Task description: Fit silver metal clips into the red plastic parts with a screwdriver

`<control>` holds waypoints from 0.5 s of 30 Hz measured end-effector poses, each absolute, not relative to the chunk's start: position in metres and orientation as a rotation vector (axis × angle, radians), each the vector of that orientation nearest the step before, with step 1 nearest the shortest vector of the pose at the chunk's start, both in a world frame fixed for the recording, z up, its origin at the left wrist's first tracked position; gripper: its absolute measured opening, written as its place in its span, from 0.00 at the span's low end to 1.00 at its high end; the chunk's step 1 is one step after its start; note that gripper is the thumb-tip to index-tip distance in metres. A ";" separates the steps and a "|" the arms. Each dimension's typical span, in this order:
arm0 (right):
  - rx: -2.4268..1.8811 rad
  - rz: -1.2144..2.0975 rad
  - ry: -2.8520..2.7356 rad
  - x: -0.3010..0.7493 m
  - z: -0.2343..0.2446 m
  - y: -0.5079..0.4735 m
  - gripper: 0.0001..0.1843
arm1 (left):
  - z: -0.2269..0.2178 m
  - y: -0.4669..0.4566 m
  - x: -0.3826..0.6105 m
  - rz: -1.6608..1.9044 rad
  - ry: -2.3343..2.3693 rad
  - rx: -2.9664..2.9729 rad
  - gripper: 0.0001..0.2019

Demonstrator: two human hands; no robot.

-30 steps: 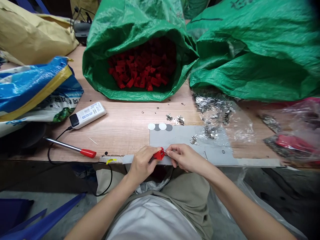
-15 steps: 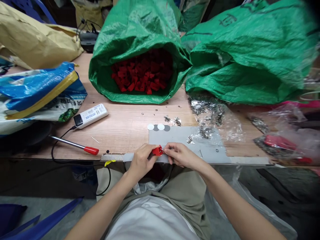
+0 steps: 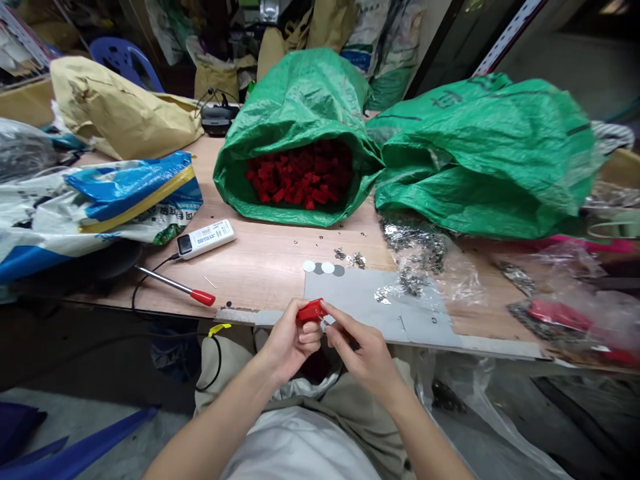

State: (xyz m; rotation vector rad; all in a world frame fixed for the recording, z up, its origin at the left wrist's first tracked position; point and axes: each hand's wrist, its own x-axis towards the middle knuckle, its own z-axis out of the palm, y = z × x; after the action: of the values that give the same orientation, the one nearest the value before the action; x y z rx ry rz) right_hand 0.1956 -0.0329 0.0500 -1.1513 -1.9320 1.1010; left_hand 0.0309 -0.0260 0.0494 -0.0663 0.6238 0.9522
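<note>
The left hand (image 3: 293,343) covers part of the red piece (image 3: 311,310); the thin metal item (image 3: 324,321) by the right hand (image 3: 365,350) is too small to identify. The 2 forearms (image 3: 225,407) run off the bottom edge, the blue-and-white bag (image 3: 113,197) off the left. Lettering on the white device (image 3: 207,239) is unreadable.

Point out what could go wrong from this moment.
1. The left hand holds the red part near the front edge of the table, so a slip might drop it toward the lap.
2. The thin metal piece by the right hand looks small and could easily be lost if it fell.
3. The red-handled tool lies close to that edge, so a stray forearm might knock it off.
</note>
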 end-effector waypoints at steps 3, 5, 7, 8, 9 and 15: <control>-1.134 1.078 -1.937 0.197 0.052 -0.034 0.22 | 0.049 -0.029 0.031 0.889 0.546 -0.129 0.10; -1.139 1.101 -1.926 0.198 0.054 -0.034 0.22 | 0.048 -0.031 0.030 0.860 0.523 -0.142 0.12; -1.133 1.126 -1.914 0.197 0.057 -0.035 0.22 | 0.047 -0.032 0.029 0.854 0.522 -0.126 0.13; -1.126 1.132 -1.908 0.196 0.057 -0.036 0.22 | 0.046 -0.032 0.030 0.864 0.528 -0.109 0.14; -1.120 1.133 -1.899 0.195 0.057 -0.038 0.22 | 0.045 -0.032 0.031 0.883 0.538 -0.089 0.15; -1.297 1.232 -1.548 0.186 0.035 -0.040 0.23 | 0.043 -0.040 0.042 1.124 0.688 0.098 0.20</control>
State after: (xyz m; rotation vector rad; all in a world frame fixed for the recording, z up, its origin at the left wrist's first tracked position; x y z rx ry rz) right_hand 0.1860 -0.0396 0.0353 -1.2972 -1.5480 1.2319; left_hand 0.0422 -0.0404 0.0429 0.0985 0.6876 1.1244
